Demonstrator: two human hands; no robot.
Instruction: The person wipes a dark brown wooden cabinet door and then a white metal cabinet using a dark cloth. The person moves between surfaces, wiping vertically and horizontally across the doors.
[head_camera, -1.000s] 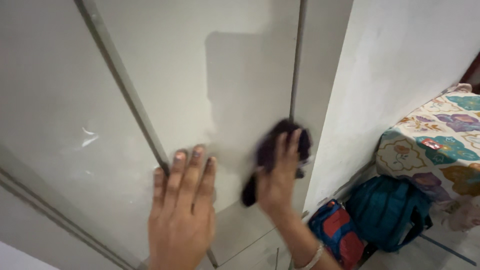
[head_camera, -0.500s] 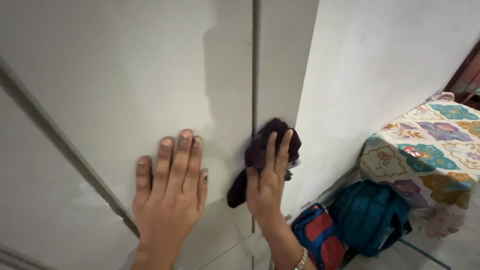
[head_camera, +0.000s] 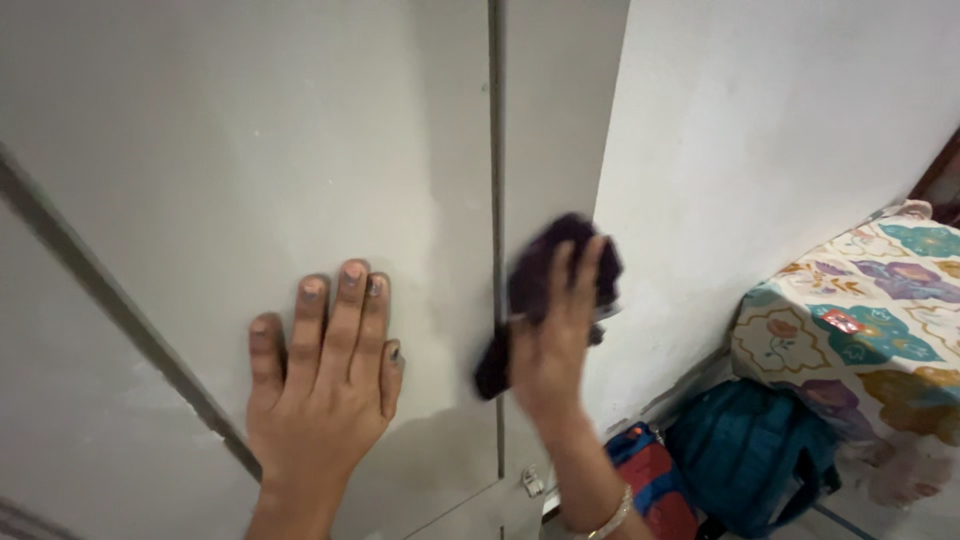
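My left hand (head_camera: 322, 382) lies flat, fingers together, on a pale grey cabinet door (head_camera: 260, 160). My right hand (head_camera: 555, 335) presses a dark purple cloth (head_camera: 545, 270) against the narrow panel just right of the door's vertical seam (head_camera: 495, 200). The cloth bunches above my fingers and a tail of it hangs down at the left of my palm. A thin bangle sits on my right wrist.
A white wall (head_camera: 780, 140) stands right of the cabinet. On the floor below it lean a blue and red bag (head_camera: 655, 480) and a teal backpack (head_camera: 755, 450). A table under a flowered cloth (head_camera: 860, 320) fills the right edge. A small metal latch (head_camera: 530, 483) sits low on the cabinet.
My right hand with the cloth has slid up and to the right across the seam. My left hand has stayed flat on the door, and the view has shifted slightly.
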